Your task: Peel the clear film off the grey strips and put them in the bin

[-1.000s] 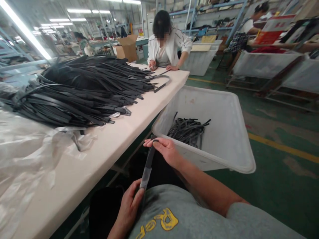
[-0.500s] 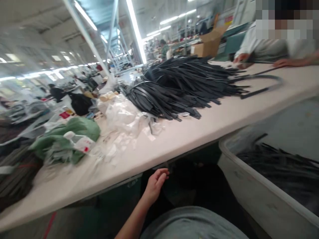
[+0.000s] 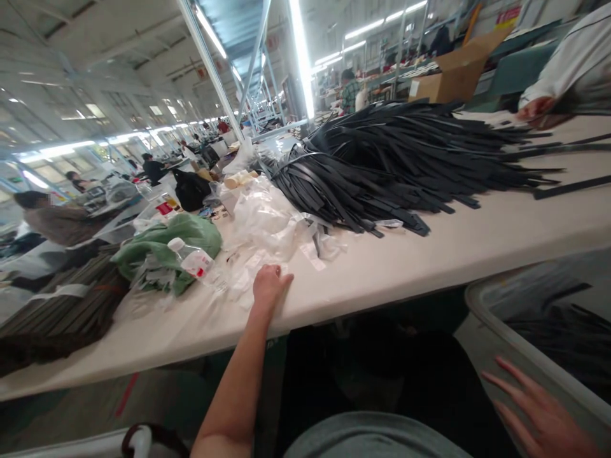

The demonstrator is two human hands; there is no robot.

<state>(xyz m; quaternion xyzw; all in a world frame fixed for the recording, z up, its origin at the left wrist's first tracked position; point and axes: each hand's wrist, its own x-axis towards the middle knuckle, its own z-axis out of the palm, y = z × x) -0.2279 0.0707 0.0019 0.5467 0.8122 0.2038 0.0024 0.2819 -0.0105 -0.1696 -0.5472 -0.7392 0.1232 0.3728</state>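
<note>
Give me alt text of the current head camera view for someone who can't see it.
A person's left hand extends over a pale table near crumpled clear plastic, while the right hand, spread open, is beside a whitish bin holding dark strips. A bundle of black strips lies on the table, with a plastic bottle and green cloth to its left.
</note>
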